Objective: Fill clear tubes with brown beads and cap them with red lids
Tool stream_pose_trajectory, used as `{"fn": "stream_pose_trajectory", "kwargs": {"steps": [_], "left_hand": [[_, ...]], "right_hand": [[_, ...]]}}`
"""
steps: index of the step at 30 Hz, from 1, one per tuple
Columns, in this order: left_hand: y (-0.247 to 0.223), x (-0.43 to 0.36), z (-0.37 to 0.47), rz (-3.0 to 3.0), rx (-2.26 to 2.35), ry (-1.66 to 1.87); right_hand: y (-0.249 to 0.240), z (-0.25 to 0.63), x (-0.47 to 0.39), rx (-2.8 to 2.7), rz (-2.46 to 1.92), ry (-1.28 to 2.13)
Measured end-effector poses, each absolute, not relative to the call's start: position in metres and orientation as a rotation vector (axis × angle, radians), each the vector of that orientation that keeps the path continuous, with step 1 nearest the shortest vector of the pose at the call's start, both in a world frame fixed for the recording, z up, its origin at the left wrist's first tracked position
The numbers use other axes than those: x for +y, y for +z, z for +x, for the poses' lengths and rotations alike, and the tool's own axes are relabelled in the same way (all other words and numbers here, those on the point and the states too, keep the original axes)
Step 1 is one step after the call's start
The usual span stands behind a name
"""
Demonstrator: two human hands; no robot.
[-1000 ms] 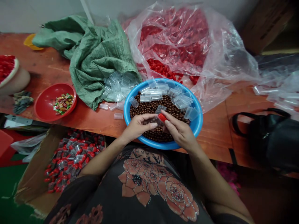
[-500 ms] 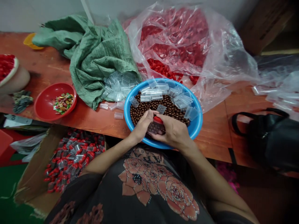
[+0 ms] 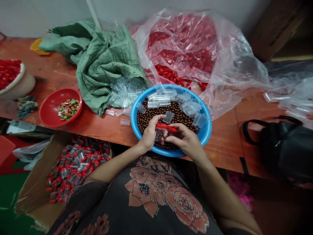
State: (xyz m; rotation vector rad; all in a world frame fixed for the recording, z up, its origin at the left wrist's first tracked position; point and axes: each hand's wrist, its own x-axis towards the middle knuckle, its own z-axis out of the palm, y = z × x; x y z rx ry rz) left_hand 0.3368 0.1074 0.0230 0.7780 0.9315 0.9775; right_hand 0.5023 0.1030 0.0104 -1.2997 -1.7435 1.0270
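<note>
1. Grey wall [image 3: 49, 19] stands behind a long orange-red table [image 3: 222, 130].
2. The person's left hand [image 3: 148, 135] comes in from the lower left, palm turned inward. It is curled narrowly around a small clear jar [image 3: 159, 135], with one finger stretched above the jar's red top [image 3: 161, 125]. Dark balls show through the jar's wall.
3. The person's right hand [image 3: 188, 138] comes in from the lower right, thumb below and fingers above, pinching a red piece [image 3: 172, 128]. Whether that piece is joined to the red top cannot be told.
4. Both hands and the jar are over the front part of a blue tub [image 3: 208, 125]. It holds brown balls [image 3: 181, 113], with clear tubes [image 3: 162, 98] lying on them at the back and right.
5. Behind the tub are a green sack [image 3: 107, 62] and a plastic bag [image 3: 183, 39] full of red pieces. To the left is a red bowl [image 3: 49, 111] of wrapped sweets [image 3: 68, 109]; below it, a cardboard box [image 3: 34, 186] holds many red-topped jars [image 3: 78, 166].
6. Letters run across the flowered dark shirt [image 3: 146, 202], partly lost in folds. Print on a white card [image 3: 21, 126] under the table's left edge is too small to read, and marks on the brown carton [image 3: 276, 29] are too dim.
</note>
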Motion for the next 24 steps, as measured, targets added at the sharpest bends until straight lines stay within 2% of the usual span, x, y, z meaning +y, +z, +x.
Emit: {"fn": "stream_pose_trajectory", "kwargs": {"steps": [3,6,12,15,19,24], "left_hand": [[0.022,0.107,0.335,0.807,0.941,0.889],[0.021,0.108,0.339,0.801,0.959,0.837],[0.024,0.11,0.344,0.773,0.964,0.885],[0.029,0.111,0.345,0.694,0.968,0.809],[0.035,0.109,0.348,0.641,0.967,0.773],[0.036,0.104,0.353,0.573,0.98,0.796]], "right_hand": [[0.01,0.499,0.101,-1.445,-1.242,1.102],[0.013,0.492,0.097,-1.413,-1.178,1.033],[0.016,0.485,0.092,-2.048,-1.148,0.478],[0.015,0.487,0.093,-2.198,-1.155,0.254],[0.011,0.493,0.101,-2.261,-1.051,0.06],[0.007,0.498,0.111,-2.324,-0.925,-0.005]]}}
